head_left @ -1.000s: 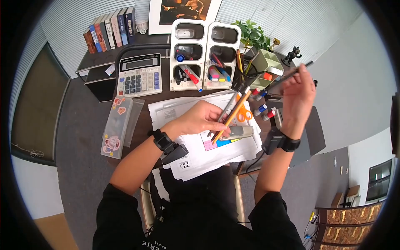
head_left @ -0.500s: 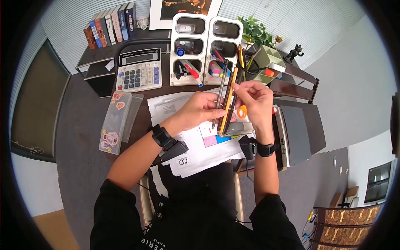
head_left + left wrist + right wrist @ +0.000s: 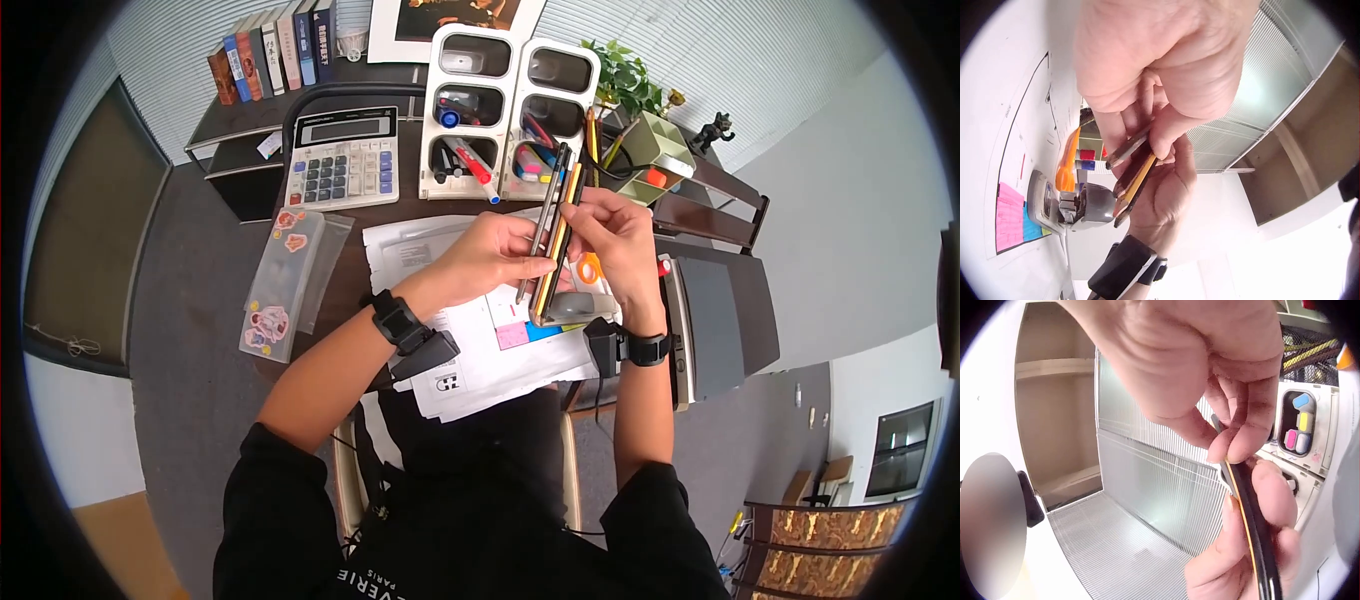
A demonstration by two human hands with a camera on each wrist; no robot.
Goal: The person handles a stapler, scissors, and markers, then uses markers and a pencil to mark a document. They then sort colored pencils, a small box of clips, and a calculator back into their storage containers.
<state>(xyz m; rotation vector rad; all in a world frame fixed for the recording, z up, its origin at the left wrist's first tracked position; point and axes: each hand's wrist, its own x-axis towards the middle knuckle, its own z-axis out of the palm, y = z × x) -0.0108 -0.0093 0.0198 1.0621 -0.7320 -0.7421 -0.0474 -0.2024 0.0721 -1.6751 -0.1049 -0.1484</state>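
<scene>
Over the papers, the left hand [image 3: 483, 262] holds several pencils between thumb and fingers; in the left wrist view a yellow pencil [image 3: 1138, 181] and dark ones show, their tips pointing down past the thumb. The right hand [image 3: 622, 245] pinches the same bundle higher up, thumb and fingertips together. In the right wrist view the right hand [image 3: 1210, 381] grips a dark pencil [image 3: 1259, 531] from above, and the left hand's fingers [image 3: 1277, 494] surround it lower down. A grey stapler [image 3: 580, 307] and orange scissors [image 3: 590, 268] lie beneath the hands.
A white organizer [image 3: 506, 180] with markers and highlighters stands behind the papers [image 3: 455, 345]. The calculator [image 3: 343, 160] and a clear stickered case [image 3: 285, 285] are at left. Green holder [image 3: 655, 145], plant [image 3: 622, 75] and mesh pencil cup are at back right, a dark-topped device [image 3: 705, 320] at right.
From the right side, the right hand has come in with a dark pencil and now meets the bundle in the left hand. The pencils stand more upright and closer together.
</scene>
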